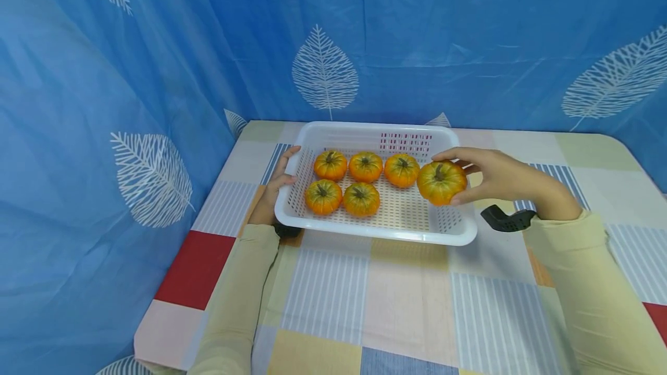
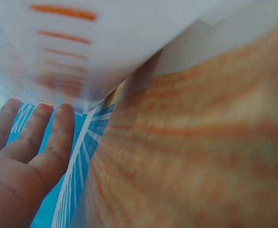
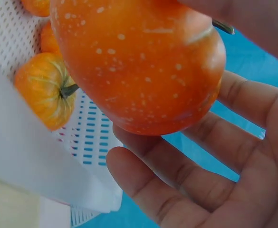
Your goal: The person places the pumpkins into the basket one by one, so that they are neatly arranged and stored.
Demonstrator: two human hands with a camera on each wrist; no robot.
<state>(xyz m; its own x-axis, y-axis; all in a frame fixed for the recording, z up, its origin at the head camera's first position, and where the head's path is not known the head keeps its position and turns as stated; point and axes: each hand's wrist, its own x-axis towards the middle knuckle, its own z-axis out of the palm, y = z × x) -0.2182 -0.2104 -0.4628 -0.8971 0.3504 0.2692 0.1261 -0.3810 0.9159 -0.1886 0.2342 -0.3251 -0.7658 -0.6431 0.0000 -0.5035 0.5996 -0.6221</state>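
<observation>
My right hand point(image 1: 500, 175) holds a small orange pumpkin point(image 1: 440, 183) with a green stem between thumb and fingers, over the right end of a white plastic basket point(image 1: 375, 234). In the right wrist view, the held pumpkin point(image 3: 139, 66) shows its smooth, speckled orange side. Several more pumpkins point(image 1: 362, 199) sit in the basket in two rows, toward its left and middle. At the basket's left end, my left hand point(image 1: 273, 190) rests against the rim. The left wrist view shows its fingers point(image 2: 58, 137) fairly straight, against the outer wall of the basket point(image 2: 119, 28).
Beneath the basket lies a table with a patchwork checked cloth point(image 1: 406, 305). A blue curtain point(image 1: 396, 74) with white leaf prints hangs behind and to the left. A black wrist device point(image 1: 505, 220) sits below my right wrist.
</observation>
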